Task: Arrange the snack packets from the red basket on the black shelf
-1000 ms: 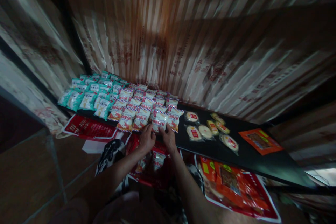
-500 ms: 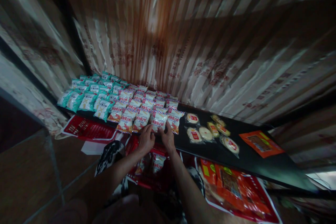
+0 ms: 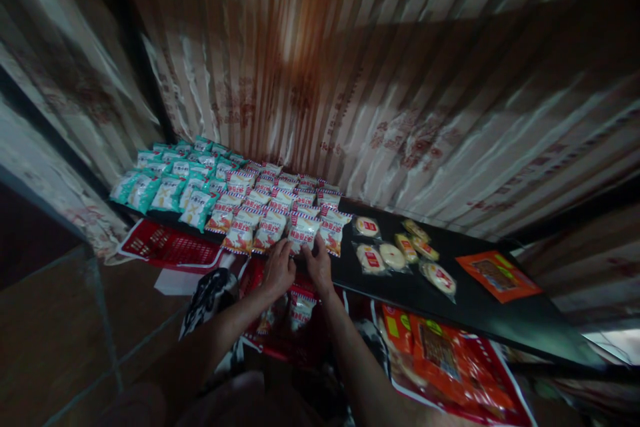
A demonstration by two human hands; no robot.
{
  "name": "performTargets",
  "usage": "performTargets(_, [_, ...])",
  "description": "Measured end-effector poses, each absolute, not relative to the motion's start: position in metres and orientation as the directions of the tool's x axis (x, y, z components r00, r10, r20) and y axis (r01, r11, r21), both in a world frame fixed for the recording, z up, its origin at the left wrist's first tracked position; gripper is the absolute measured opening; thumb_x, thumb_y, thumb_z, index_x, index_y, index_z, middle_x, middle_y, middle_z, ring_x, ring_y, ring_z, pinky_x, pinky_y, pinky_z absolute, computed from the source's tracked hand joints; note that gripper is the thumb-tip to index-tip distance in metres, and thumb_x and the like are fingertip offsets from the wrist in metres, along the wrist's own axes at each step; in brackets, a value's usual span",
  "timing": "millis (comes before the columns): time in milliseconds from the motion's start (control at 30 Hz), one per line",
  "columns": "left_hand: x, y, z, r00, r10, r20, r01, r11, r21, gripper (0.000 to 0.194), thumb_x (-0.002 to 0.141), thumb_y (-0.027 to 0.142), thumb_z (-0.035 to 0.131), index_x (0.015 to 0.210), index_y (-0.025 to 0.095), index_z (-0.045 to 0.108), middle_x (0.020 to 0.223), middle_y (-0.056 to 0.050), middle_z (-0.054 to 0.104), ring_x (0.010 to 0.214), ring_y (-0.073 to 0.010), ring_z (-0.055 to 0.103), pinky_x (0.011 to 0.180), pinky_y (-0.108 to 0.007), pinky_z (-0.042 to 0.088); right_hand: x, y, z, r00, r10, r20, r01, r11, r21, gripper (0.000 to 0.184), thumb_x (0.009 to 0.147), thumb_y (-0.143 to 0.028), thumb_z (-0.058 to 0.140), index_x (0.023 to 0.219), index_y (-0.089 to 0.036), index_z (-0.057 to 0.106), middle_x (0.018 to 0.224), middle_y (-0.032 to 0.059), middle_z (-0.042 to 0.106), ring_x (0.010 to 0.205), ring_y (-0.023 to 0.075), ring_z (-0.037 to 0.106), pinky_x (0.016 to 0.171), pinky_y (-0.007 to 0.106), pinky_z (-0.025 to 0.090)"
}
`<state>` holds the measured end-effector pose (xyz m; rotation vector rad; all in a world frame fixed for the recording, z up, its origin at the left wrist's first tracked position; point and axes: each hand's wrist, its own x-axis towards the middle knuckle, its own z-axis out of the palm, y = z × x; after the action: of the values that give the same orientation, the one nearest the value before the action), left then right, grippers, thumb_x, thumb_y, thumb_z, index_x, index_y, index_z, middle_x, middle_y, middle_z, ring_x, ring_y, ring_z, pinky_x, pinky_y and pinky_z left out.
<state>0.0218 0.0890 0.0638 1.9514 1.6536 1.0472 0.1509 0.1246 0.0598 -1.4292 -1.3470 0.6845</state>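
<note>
A white and orange snack bag [image 3: 303, 231] with a striped top edge lies at the front of the rows on the black shelf [image 3: 360, 278]. My left hand [image 3: 280, 268] has its fingers closed at the bag's lower left corner. At the lower right corner, my right hand [image 3: 319, 267] pinches the same bag between thumb and fingers. Matching bags [image 3: 243, 223] lie in rows to the left and behind, and another bag [image 3: 333, 230] sits against it on the right. Below my hands, a red basket [image 3: 255, 340] holds several more such bags.
Teal snack bags [image 3: 167, 193] fill the shelf's left end. Round wrapped cakes [image 3: 393, 255] and an orange packet [image 3: 497, 273] lie to the right. Red baskets stand below, one with orange packets [image 3: 440, 353], another at left [image 3: 170, 247]. A striped curtain [image 3: 310, 80] hangs behind.
Both hands stay at the front snack bag's lower edge and have hardly moved. The bag looks turned or shifted very slightly; the other packets are unchanged.
</note>
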Motion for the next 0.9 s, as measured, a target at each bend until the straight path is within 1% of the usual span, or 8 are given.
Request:
performTargets(100, [0.021, 0.087, 0.064, 0.039, 0.954, 0.298, 0.675, -0.245, 0.696, 0.051, 0.079, 0.009, 0.046, 0.129, 0.012, 0.051, 0.139, -0.016, 0.046, 0.132, -0.0257, 0.041, 0.111, -0.045, 0.035, 0.148, 0.123, 0.061, 0.230, 0.952, 0.203, 0.342, 0.117, -0.932, 0.068, 0.078, -0.047, 0.053, 0.137, -0.016, 0.044, 0.130, 0.0119, 0.057, 0.119, 0.0246, 0.054, 0.100, 0.040, 0.041])
performTargets(233, [0.020, 0.086, 0.062, 0.052, 0.953, 0.300, 0.675, -0.255, 0.693, 0.052, 0.078, 0.009, 0.046, 0.130, 0.016, 0.050, 0.139, -0.012, 0.046, 0.132, -0.0248, 0.041, 0.110, -0.045, 0.036, 0.143, 0.120, 0.063, 0.245, 0.945, 0.217, 0.383, 0.111, -0.917, 0.068, 0.077, -0.044, 0.056, 0.138, -0.017, 0.043, 0.125, 0.0114, 0.060, 0.109, 0.0251, 0.059, 0.093, 0.039, 0.045])
performTargets(333, [0.020, 0.086, 0.062, 0.058, 0.955, 0.291, 0.688, -0.250, 0.682, 0.050, 0.079, 0.011, 0.046, 0.129, 0.013, 0.050, 0.139, -0.014, 0.046, 0.132, -0.0257, 0.041, 0.111, -0.045, 0.036, 0.142, 0.121, 0.065, 0.249, 0.941, 0.227, 0.432, 0.102, -0.896, 0.068, 0.076, -0.042, 0.057, 0.137, -0.016, 0.044, 0.119, 0.0108, 0.064, 0.105, 0.0251, 0.059, 0.090, 0.038, 0.046])
performTargets(467, [0.020, 0.082, 0.063, 0.063, 0.954, 0.294, 0.699, -0.253, 0.669, 0.050, 0.080, 0.011, 0.045, 0.130, 0.011, 0.050, 0.140, -0.016, 0.045, 0.133, -0.0266, 0.039, 0.111, -0.046, 0.035, 0.141, 0.121, 0.066, 0.250, 0.947, 0.203, 0.433, 0.078, -0.898, 0.069, 0.075, -0.041, 0.057, 0.138, -0.016, 0.044, 0.117, 0.0114, 0.064, 0.099, 0.0245, 0.061, 0.087, 0.037, 0.047])
performTargets(600, [0.020, 0.078, 0.064, 0.081, 0.935, 0.344, 0.700, -0.299, 0.649, 0.055, 0.080, 0.008, 0.044, 0.134, 0.014, 0.046, 0.143, -0.014, 0.042, 0.136, -0.0250, 0.036, 0.112, -0.047, 0.034, 0.139, 0.119, 0.064, 0.276, 0.940, 0.200, 0.427, 0.067, -0.902, 0.076, 0.075, -0.045, 0.056, 0.142, -0.013, 0.037, 0.127, 0.0146, 0.058, 0.110, 0.0270, 0.057, 0.093, 0.039, 0.045])
performTargets(667, [0.020, 0.078, 0.063, 0.101, 0.930, 0.353, 0.702, -0.318, 0.637, 0.057, 0.079, 0.007, 0.044, 0.135, 0.015, 0.044, 0.145, -0.013, 0.040, 0.136, -0.0248, 0.035, 0.112, -0.048, 0.033, 0.138, 0.119, 0.064, 0.278, 0.941, 0.194, 0.432, 0.057, -0.900, 0.080, 0.075, -0.047, 0.056, 0.143, -0.012, 0.034, 0.128, 0.0157, 0.057, 0.110, 0.0275, 0.057, 0.092, 0.039, 0.045])
performTargets(800, [0.020, 0.079, 0.062, 0.129, 0.931, 0.342, 0.696, -0.330, 0.637, 0.056, 0.077, 0.006, 0.045, 0.132, 0.015, 0.048, 0.145, -0.013, 0.041, 0.136, -0.0256, 0.035, 0.112, -0.049, 0.034, 0.139, 0.119, 0.062, 0.229, 0.959, 0.164, 0.432, 0.050, -0.900, 0.076, 0.077, -0.048, 0.054, 0.143, -0.016, 0.035, 0.117, 0.0114, 0.065, 0.094, 0.0242, 0.064, 0.083, 0.036, 0.050])
performTargets(900, [0.018, 0.077, 0.062, 0.138, 0.923, 0.360, 0.693, -0.350, 0.631, 0.056, 0.077, 0.005, 0.044, 0.132, 0.014, 0.047, 0.147, -0.013, 0.039, 0.138, -0.0255, 0.031, 0.113, -0.049, 0.033, 0.140, 0.117, 0.060, 0.231, 0.957, 0.175, 0.445, 0.055, -0.894, 0.075, 0.077, -0.049, 0.054, 0.143, -0.017, 0.036, 0.120, 0.0109, 0.064, 0.100, 0.0247, 0.062, 0.086, 0.036, 0.049])
